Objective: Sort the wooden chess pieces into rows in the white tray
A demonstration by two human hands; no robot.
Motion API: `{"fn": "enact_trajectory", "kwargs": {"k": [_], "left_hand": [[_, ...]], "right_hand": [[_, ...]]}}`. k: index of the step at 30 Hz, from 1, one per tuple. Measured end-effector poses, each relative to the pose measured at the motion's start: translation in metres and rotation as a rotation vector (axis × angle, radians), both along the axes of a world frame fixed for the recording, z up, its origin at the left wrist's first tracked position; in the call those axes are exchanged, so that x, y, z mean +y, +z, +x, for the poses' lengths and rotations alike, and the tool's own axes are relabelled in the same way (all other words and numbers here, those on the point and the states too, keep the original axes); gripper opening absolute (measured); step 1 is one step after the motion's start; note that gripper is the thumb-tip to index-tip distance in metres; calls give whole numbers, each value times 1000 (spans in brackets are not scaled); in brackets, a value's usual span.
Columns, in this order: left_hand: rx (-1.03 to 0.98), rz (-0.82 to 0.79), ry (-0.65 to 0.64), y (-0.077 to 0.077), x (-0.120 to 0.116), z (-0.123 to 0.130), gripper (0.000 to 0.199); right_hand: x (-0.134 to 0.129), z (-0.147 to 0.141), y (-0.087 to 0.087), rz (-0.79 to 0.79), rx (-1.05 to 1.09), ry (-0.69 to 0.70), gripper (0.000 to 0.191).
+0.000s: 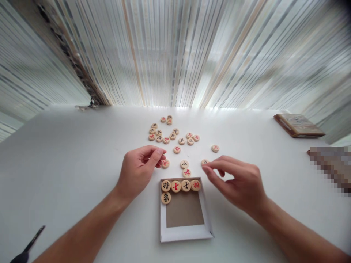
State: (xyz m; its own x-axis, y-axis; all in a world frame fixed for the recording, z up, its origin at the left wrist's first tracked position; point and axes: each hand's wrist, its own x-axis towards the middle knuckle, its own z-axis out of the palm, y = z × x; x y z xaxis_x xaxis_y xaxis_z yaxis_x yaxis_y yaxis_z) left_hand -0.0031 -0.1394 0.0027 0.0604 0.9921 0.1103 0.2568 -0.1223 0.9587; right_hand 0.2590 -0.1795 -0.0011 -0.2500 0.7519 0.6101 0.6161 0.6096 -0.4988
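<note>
My left hand (pixel 139 166) is curled with thumb and fingers together; nothing shows in it. Its fingertips are beside a red-marked round piece (pixel 165 164) on the table. The thumb and index finger of my right hand (pixel 237 179) are pinched at a black-marked piece (pixel 204 161), partly covering it. Between the hands lies an open white box (pixel 187 233) with four pieces along its far edge and a black-marked piece (pixel 166 198) below the leftmost. Just beyond the box are a black-marked piece (pixel 184 164) and a red-marked piece (pixel 187 172).
Several loose pieces (pixel 166 140) are scattered farther back on the white table (pixel 82 153), with one red-marked piece (pixel 215 148) off to the right. A flat brown box (pixel 298 125) lies at the back right. Striped curtains (pixel 170 54) hang behind. A dark pointed object (pixel 24 252) is at the lower left.
</note>
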Motion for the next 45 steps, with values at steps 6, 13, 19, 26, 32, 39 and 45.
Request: {"fn": "enact_trajectory", "kwargs": {"k": [6,13,19,26,32,39,45], "left_hand": [[135,77,113,4,4,-7,27],[181,94,170,-1,12,-13,28],[218,90,144,-2,15,-17,28],[320,78,130,2,16,-13,28],[382,74,114,4,16,-18,27],[473,148,112,4,20,-27,26],[494,137,185,0,31,-40,27]], "right_hand": [[36,34,-18,-320,222,-333,22],[34,29,-29,-301,211,-203,19],[35,27,-28,-302,182,-175,20],[33,23,-27,-319,170,-140,22],[35,21,-26,-364,199,-133,25],[35,20,-27,-377,193,-151,25],[41,15,-14,-399,210,-173,29]]}}
